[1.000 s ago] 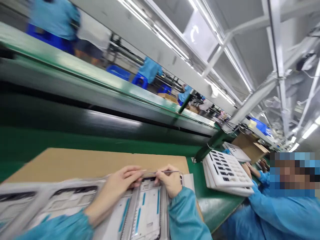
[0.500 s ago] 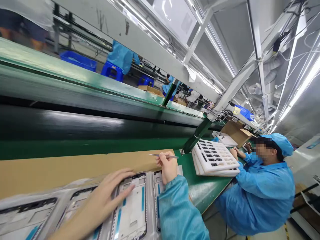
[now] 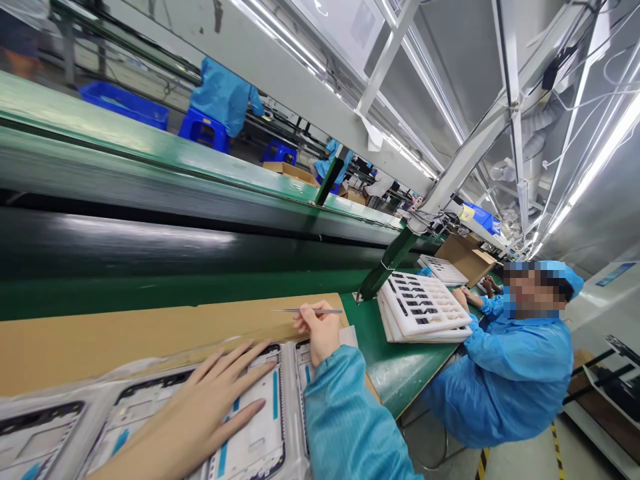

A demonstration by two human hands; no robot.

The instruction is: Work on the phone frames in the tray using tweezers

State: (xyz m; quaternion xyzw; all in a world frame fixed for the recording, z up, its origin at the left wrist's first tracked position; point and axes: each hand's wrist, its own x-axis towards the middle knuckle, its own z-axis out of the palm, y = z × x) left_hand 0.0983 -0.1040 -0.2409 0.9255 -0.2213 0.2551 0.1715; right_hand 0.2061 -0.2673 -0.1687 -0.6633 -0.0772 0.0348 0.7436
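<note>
My right hand (image 3: pixel 323 333) pinches a pair of thin metal tweezers (image 3: pixel 287 311), which point left above a brown cardboard sheet (image 3: pixel 150 330). With fingers spread, my left hand (image 3: pixel 215 403) lies over a clear plastic tray of phone frames. One phone frame (image 3: pixel 260 427) with blue strips shows partly beneath its fingers. Another phone frame (image 3: pixel 303 360) sits by my right wrist, largely covered by the blue sleeve. Farther left, a phone frame (image 3: pixel 37 443) runs out of view at the bottom edge. Whether my left palm touches the frames I cannot tell.
Stacked white foam trays (image 3: pixel 425 303) with dark parts stand on the green table (image 3: pixel 370 367) to the right. Beside them sits a co-worker in a blue gown (image 3: pixel 515 373). A green post (image 3: pixel 387 267) rises near the trays. A dark conveyor belt (image 3: pixel 125 247) runs behind the cardboard.
The whole view has shifted slightly, so the scene appears farther left. My left hand's fingers have spread wider over the phone frames. My right hand keeps hold of the tweezers.
</note>
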